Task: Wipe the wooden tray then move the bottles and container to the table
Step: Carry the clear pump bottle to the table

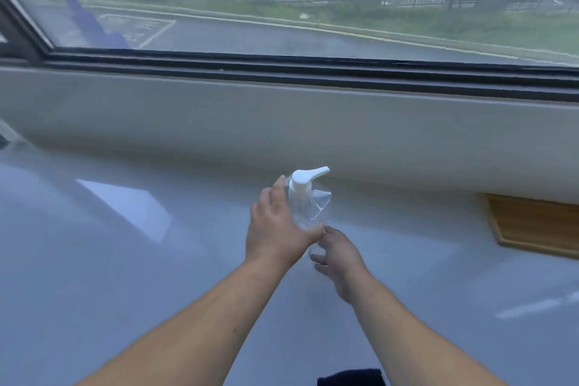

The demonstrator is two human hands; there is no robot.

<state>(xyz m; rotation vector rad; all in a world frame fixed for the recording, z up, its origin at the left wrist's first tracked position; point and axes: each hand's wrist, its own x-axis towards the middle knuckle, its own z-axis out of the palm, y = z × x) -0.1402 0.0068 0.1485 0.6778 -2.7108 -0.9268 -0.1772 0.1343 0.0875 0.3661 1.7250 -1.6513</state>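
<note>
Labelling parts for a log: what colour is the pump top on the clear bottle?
White pump top, on the clear plastic bottle; seen in the head view.

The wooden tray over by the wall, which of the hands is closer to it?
The right hand. It sits low beside the clear pump bottle, on the side toward the wooden tray. The left hand is on the bottle's far side, farther from the tray.

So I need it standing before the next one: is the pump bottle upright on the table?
Upright: the pump bottle has its white pump head on top, with the left hand beside it.
</note>
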